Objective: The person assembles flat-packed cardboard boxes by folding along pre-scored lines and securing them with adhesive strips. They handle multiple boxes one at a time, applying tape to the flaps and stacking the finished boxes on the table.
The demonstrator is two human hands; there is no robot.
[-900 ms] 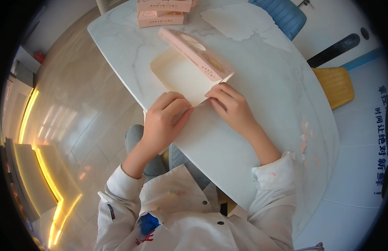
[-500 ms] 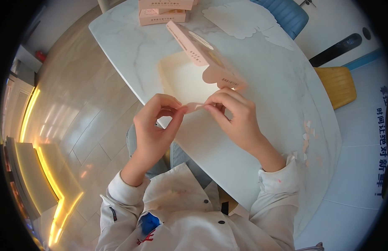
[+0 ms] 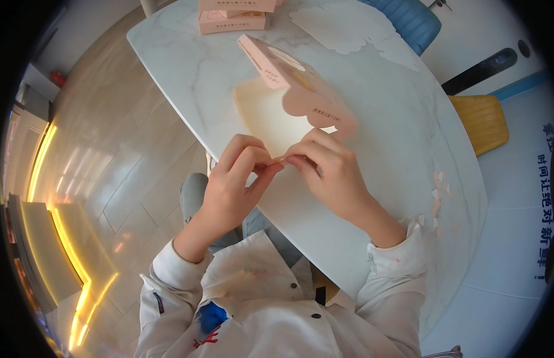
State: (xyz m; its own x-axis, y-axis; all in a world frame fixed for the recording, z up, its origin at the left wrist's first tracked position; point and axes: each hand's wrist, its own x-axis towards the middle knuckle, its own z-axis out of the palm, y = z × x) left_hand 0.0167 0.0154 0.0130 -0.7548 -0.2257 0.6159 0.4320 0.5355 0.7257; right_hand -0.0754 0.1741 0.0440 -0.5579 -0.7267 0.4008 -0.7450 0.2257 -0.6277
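A pink cardboard box stands on the table before me, its pink lid [image 3: 317, 95] raised and slanting off to the right. Pale inside, the box bottom [image 3: 268, 110] faces up beneath it. At the near edge of the box, my left hand [image 3: 236, 179] pinches a pink cardboard flap [image 3: 279, 159] between thumb and fingers. My right hand [image 3: 332, 174] grips the same flap from the other side, its fingers just below the lid's scalloped front. The fingertips nearly meet and cover most of the flap.
Folded pink boxes [image 3: 232, 22] are stacked at the table's far edge. Flat white cut-out sheets [image 3: 334, 27] lie to their right. Small paper scraps [image 3: 437, 197] are scattered on the right. A blue chair [image 3: 411, 27] and a yellow chair [image 3: 481, 122] stand by the marble-patterned table [image 3: 384, 119].
My left hand has moved right, closer to my right hand, and less of the flap shows between them. The box and its lid have shifted slightly right and nearer.
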